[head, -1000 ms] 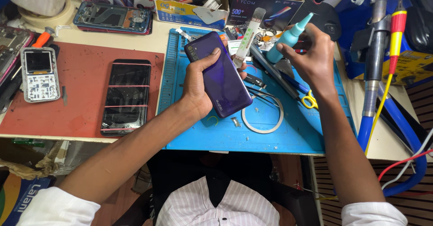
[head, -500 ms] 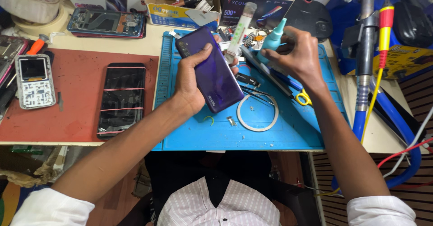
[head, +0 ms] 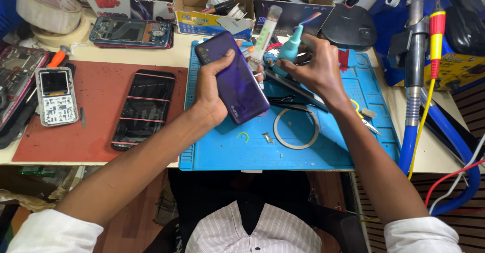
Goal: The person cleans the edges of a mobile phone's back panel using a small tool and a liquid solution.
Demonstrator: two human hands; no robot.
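My left hand (head: 212,94) grips a purple smartphone (head: 235,79), back side up, tilted above the blue work mat (head: 303,152). My right hand (head: 313,68) is closed around a small teal bottle (head: 292,48) with a pointed nozzle, held beside the phone's upper right edge. A white flat tool (head: 267,28) stands up between the two hands. Tweezers (head: 293,101) and a thin round ring (head: 296,128) lie on the mat under my right wrist.
A red mat (head: 96,132) on the left carries a black phone screen (head: 144,109) and a small white keypad phone (head: 54,96). Open cardboard boxes (head: 214,5) of parts line the back. A blue-and-silver hose tool (head: 414,81) and cables stand at the right.
Both hands have lifted toward the back of the mat, and the phone has tipped more upright. The teal bottle has come down closer to the phone's edge.
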